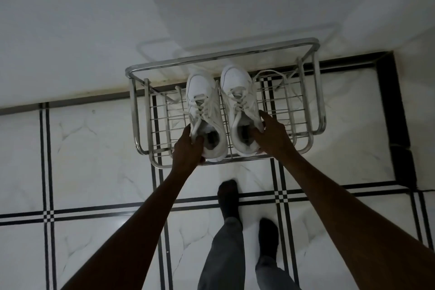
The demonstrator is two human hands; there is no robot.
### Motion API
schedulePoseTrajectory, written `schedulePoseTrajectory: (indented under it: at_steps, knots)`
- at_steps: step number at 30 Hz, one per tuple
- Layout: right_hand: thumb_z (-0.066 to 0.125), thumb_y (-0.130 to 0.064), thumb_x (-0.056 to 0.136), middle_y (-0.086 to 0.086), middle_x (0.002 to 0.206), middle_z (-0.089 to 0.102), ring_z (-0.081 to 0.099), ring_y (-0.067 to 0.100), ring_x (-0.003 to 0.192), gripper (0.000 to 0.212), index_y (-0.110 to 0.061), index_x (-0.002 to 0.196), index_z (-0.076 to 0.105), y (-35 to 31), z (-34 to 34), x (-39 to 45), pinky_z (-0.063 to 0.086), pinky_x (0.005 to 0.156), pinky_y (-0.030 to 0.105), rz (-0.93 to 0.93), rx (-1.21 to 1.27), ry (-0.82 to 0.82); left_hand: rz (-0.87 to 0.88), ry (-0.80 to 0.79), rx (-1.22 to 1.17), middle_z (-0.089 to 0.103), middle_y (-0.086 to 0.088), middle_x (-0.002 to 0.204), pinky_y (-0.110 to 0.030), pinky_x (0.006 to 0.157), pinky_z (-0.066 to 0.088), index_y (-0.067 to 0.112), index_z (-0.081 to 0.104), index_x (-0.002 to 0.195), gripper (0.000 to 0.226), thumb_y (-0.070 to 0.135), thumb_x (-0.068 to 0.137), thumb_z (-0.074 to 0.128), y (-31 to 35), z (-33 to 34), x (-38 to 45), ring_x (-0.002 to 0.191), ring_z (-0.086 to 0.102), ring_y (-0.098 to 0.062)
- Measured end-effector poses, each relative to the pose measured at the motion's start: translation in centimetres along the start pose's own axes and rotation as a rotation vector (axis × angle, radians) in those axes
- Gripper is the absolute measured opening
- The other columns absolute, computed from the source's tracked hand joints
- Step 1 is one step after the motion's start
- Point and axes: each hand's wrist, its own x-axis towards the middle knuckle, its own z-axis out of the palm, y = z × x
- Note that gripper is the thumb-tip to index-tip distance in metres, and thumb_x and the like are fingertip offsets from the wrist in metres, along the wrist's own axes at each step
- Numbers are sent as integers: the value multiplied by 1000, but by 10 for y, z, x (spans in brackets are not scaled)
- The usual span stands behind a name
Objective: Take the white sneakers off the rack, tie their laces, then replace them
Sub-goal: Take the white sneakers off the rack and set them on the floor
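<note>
Across the lower two thirds of the frame runs a white tiled floor (98, 148) crossed by dark double lines, with a pale wall filling the upper part. At the centre of the frame, against that wall, stands the metal rack (221, 56), a chromed tube frame with a wire grid for its top shelf. On that grid, side by side and nearly touching, sit the white sneakers, toes toward the wall and heels toward the person: the left sneaker (202, 92) and the right sneaker (237, 85). Both arms reach up from the bottom corners of the frame. The left hand (188, 148) is clasped on the heel of the left sneaker, thumb at the collar and fingers wrapped outside. The right hand (270, 134) grips the heel of the right sneaker likewise, thumb dipping into the opening. Smallest of all are the laces (280, 77), which lie loose; one strand loops out over the grid to the right of the pair, and others trail left (no bow shows on either shoe).

Judging from this, the task is at its very start: the shoes appear to rest on the shelf, grasped but not lifted clear. Taking them down, tying both pairs of laces and setting them back all remain.
</note>
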Motion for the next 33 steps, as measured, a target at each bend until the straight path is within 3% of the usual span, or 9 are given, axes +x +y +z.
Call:
schedulePoseTrajectory:
  at_steps: [5,9,14,18,20,25,30,31,33]
  knots:
    - [57,-12,96,0,103,59,63,18,92,39,-10,134,51,13,12,-31,52,66,18,-44,27,40,67,42,-83,72,-15,90,-38,48,61,12,45,147,45,17,103,51,-14,5,-34,50,68,-27]
    - [59,-12,94,5,117,64,62,20,107,46,-9,138,48,20,13,-60,55,90,32,-166,1,127,57,41,-68,70,-15,105,-33,47,58,17,40,152,53,23,101,53,-26,9,-52,49,68,-21]
    - [59,-23,93,9,134,61,60,25,120,54,-18,144,43,62,21,-128,52,101,45,-241,-9,154,171,121,-76,64,-20,116,-26,45,54,18,40,152,53,27,101,53,-80,33,-123,53,70,-22]
    - [57,-14,95,8,132,63,61,23,119,48,-13,142,47,110,39,-184,48,99,29,-254,20,140,157,142,-98,61,-15,119,-41,54,62,22,42,150,55,33,98,52,-134,61,-180,70,73,-28]
    - [57,-12,95,8,129,64,60,18,117,47,-12,141,48,138,53,-205,44,95,24,-247,23,142,153,129,-142,60,-17,116,-34,45,57,18,45,147,52,29,97,53,-163,79,-203,57,69,-24]
    - [57,-12,94,6,129,62,57,14,118,49,-13,142,46,214,102,-232,46,100,30,-197,14,94,47,150,-129,67,-13,111,-25,45,52,17,51,140,41,20,100,55,-246,120,-227,51,67,-21]
    - [58,-4,94,6,127,59,44,-4,114,47,-3,139,47,298,166,-218,30,96,2,-184,-14,135,70,114,-102,65,-8,114,-25,44,53,20,48,146,47,27,100,54,-335,165,-197,52,68,-20]
    - [58,-7,94,7,126,61,49,1,115,47,-4,140,47,314,179,-213,32,95,3,-157,-40,129,69,106,-91,65,-9,114,-26,44,53,22,47,147,49,30,99,53,-354,174,-189,53,68,-21]
    - [57,-11,95,14,126,64,60,21,117,45,-6,140,47,347,203,-196,44,94,21,-91,-48,95,60,89,-75,65,-11,112,-27,44,54,26,46,148,50,31,98,52,-387,192,-169,51,68,-22]
